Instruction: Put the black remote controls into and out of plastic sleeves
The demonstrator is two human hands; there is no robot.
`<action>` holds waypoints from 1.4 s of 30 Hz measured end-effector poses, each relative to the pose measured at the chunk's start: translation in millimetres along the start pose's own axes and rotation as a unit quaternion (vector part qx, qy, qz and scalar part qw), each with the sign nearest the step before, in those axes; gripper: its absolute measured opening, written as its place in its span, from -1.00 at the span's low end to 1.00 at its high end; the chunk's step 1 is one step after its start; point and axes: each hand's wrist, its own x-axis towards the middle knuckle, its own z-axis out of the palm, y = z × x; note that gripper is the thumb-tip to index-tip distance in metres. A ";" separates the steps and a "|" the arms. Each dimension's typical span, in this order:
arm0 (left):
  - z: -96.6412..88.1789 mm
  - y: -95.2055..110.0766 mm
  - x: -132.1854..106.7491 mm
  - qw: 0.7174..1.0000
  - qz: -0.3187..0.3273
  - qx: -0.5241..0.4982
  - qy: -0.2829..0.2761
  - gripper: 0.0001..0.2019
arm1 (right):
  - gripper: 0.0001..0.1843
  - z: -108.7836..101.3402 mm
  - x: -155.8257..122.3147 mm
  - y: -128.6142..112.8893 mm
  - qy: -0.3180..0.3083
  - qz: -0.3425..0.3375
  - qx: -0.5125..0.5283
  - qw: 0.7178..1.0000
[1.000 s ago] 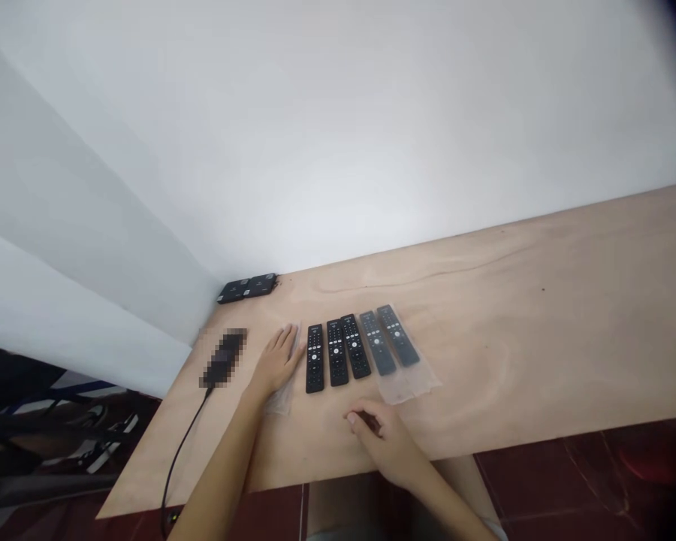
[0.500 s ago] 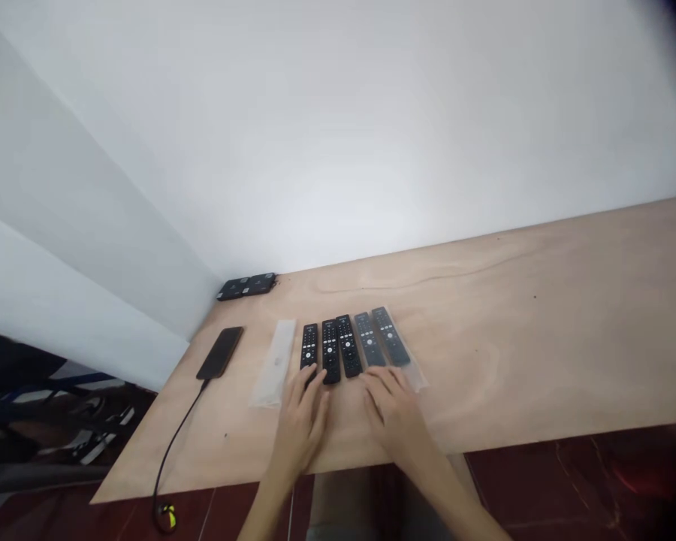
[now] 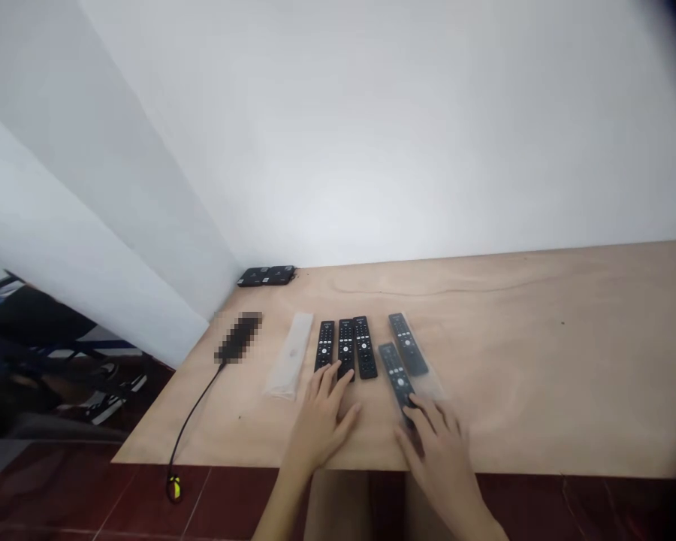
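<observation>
Three bare black remote controls point(image 3: 364, 347) lie side by side on the wooden table. My left hand point(image 3: 321, 424) is open, fingers spread, its fingertips at the lower ends of the left and middle ones. To the right, a remote control in a clear plastic sleeve point(image 3: 395, 373) lies tilted, closer to me. My right hand point(image 3: 436, 439) has its thumb and fingers around the lower end of it, partly covering it. Just beyond is another sleeved remote control point(image 3: 408, 346), flat on the table. An empty-looking plastic sleeve point(image 3: 293, 353) lies left of the row.
A pixelated dark phone-like slab point(image 3: 238, 338) lies at the left, its black cable point(image 3: 194, 409) hanging over the front edge. Two black boxes point(image 3: 279, 275) sit at the back left against the wall. A shoe point(image 3: 113, 398) shows beyond the table's left side.
My right hand has drawn one sleeved remote control towards me and right, away from the bare ones. My left hand has shifted right along the row. The camera view has turned slightly.
</observation>
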 end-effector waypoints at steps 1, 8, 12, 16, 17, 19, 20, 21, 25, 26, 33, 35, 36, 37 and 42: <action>-0.5 0.9 -0.5 1.000 0.001 -0.003 0.002 -0.41 | -0.83 -6.2 -5.9 3.9 -0.011 0.002 0.026 1.000; -9.0 5.4 -8.2 0.998 0.050 -0.040 0.013 -0.46 | -0.89 -54.1 -11.6 42.8 -0.091 -0.008 0.195 0.977; -14.4 9.3 -12.6 0.989 0.111 -0.094 -0.018 -0.47 | -0.88 -68.5 -6.1 54.6 -0.145 0.021 0.317 0.937; -14.3 12.8 -11.6 0.976 0.148 -0.139 -0.076 -0.31 | -0.84 -62.7 4.5 41.9 -0.195 0.052 0.342 0.918; -14.1 12.2 -10.4 0.974 0.150 -0.143 -0.094 -0.31 | -0.84 -58.8 8.8 35.4 -0.211 0.054 0.345 0.913; -14.9 7.7 -7.9 0.971 0.147 -0.139 -0.127 -0.39 | -0.86 -50.1 18.4 22.5 -0.234 0.050 0.356 0.903; -16.2 3.8 -7.1 0.971 0.143 -0.137 -0.136 -0.44 | -0.86 -45.8 22.9 17.4 -0.241 0.047 0.360 0.900; -18.1 -1.0 -7.2 0.971 0.138 -0.137 -0.140 -0.46 | -0.84 -41.8 26.7 13.8 -0.245 0.044 0.361 0.898; -28.4 -23.9 -16.1 0.976 0.088 -0.165 -0.107 -0.41 | -0.47 -31.2 32.2 16.9 -0.190 0.104 0.344 0.914; -30.4 -28.9 -19.8 0.978 0.072 -0.174 -0.090 -0.42 | -0.46 -29.8 31.8 19.8 -0.159 0.131 0.334 0.920; -29.3 -38.0 -29.5 0.979 0.008 -0.201 -0.015 -0.55 | -0.65 -23.7 33.6 10.3 -0.063 0.165 0.355 0.918; -29.0 -35.0 -27.6 0.980 0.015 -0.200 -0.008 -0.55 | -0.66 -19.1 34.9 3.0 -0.022 0.169 0.389 0.905; -29.5 -33.4 -26.8 0.980 0.019 -0.198 -0.007 -0.54 | -0.66 -16.1 35.1 0.6 0.002 0.172 0.399 0.901; -30.2 -32.0 -26.2 0.980 0.024 -0.196 -0.006 -0.54 | -0.66 -12.7 35.1 -0.7 0.021 0.175 0.402 0.899; -31.3 -30.1 -25.7 0.980 0.029 -0.195 -0.002 -0.56 | -0.51 5.3 38.5 0.5 0.017 0.247 0.435 0.866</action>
